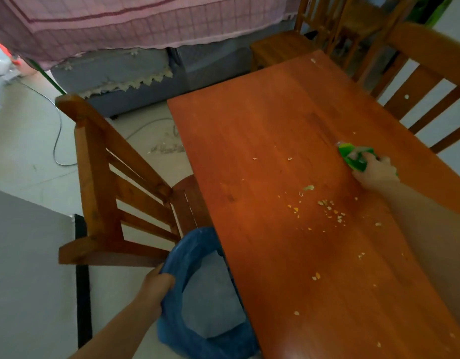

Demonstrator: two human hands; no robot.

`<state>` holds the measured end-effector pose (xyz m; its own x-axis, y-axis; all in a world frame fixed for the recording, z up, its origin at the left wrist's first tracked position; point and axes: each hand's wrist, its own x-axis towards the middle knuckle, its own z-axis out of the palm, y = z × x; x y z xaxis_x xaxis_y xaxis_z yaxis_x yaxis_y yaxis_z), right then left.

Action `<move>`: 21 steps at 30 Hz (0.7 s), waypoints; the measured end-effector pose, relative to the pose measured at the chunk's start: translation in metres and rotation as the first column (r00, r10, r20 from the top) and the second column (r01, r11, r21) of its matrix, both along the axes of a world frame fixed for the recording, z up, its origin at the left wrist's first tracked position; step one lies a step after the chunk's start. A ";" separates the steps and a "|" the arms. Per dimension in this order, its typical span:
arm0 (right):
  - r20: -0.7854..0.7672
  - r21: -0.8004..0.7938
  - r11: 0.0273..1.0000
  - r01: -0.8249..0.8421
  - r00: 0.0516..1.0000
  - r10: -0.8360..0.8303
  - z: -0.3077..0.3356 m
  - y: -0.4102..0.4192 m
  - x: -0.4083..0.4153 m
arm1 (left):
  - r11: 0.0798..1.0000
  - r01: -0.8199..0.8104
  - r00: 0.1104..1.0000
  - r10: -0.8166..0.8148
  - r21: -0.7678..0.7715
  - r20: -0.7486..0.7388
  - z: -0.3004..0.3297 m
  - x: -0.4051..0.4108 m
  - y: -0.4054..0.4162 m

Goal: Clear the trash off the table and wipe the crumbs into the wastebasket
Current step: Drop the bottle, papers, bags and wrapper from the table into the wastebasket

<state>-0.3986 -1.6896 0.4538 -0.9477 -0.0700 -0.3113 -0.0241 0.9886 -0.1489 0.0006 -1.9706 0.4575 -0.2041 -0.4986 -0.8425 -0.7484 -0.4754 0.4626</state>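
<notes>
A crumpled green wrapper [354,157] is clamped in the right hand [375,173] near the worktop's [262,130] right edge. The blue-lined wastebasket [197,301], its rim gripped by the left hand's [156,286] closed fingers, is held well apart across the worktop at the left edge, with crumbs [327,207] scattered between.

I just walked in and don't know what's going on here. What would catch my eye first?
The right hand gripping a bright green wrapper on the orange wooden table. Crumbs lie scattered just nearer. At the table's left edge, the left hand holds a blue-lined wastebasket.
</notes>
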 end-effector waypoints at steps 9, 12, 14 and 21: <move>-0.288 -0.301 0.943 -0.146 0.956 0.056 0.015 -0.021 0.033 | 1.000 0.007 1.000 -0.007 -0.008 -0.015 0.002 0.004 0.004; -0.358 -0.424 0.835 -0.351 0.912 0.201 0.028 -0.057 0.100 | 1.000 0.016 0.999 -0.017 -0.010 -0.043 0.007 0.012 0.007; -0.363 -0.508 0.736 -0.447 0.886 0.287 0.032 -0.080 0.162 | 0.999 0.040 0.998 -0.041 -0.021 -0.051 0.010 0.022 0.009; 0.000 -0.657 0.663 -0.359 0.879 0.477 -0.007 -0.126 0.380 | 0.998 0.023 0.991 -0.031 -0.056 -0.133 0.015 0.086 0.009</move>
<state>-0.0187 -1.8159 0.4463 -0.7105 -0.6778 -0.1891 -0.3296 0.5579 -0.7616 0.0868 -1.9618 0.4721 -0.3275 -0.5356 -0.7784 -0.6900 -0.4273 0.5843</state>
